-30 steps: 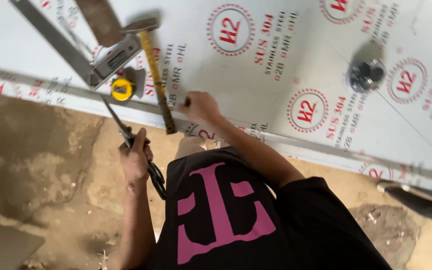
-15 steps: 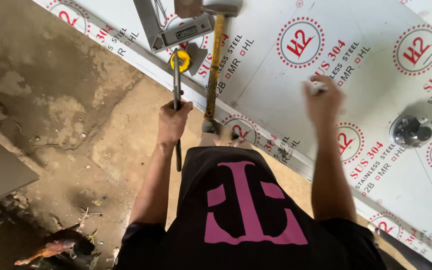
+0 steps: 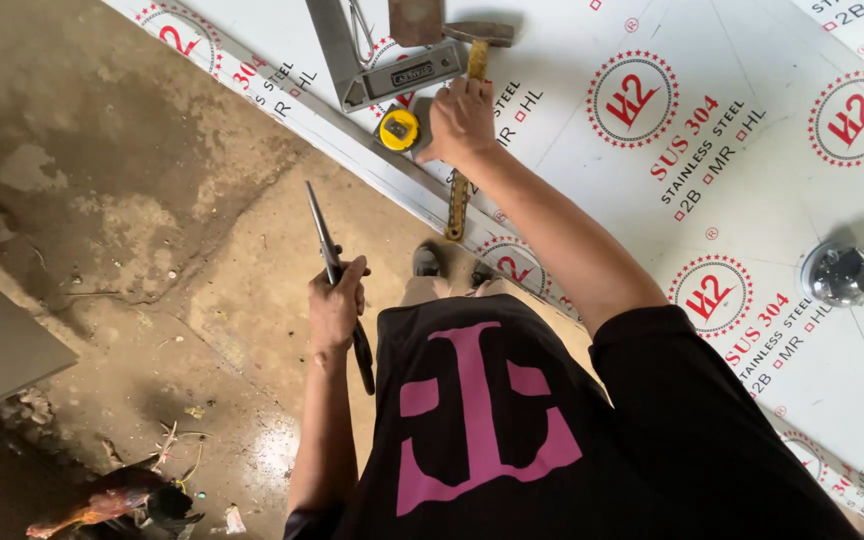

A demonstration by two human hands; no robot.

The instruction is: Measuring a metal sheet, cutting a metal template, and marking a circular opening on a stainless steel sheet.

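On the far white sheet (image 3: pixel 752 230), my right hand (image 3: pixel 462 120) closes around the hammer (image 3: pixel 467 120) handle beside a yellow tape measure (image 3: pixel 398 128); my left hand (image 3: pixel 337 305) grips metal snips (image 3: pixel 337 280) over the dirt floor (image 3: pixel 132 200).

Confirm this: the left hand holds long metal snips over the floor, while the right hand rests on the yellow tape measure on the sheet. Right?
Not quite. In the head view the right hand rests on the hammer handle; the yellow tape measure lies beside it. The left hand does hold the snips over the floor.

left hand (image 3: pixel 337 305): grip closed, arm bent | right hand (image 3: pixel 462 120): arm outstretched, grip apparently closed
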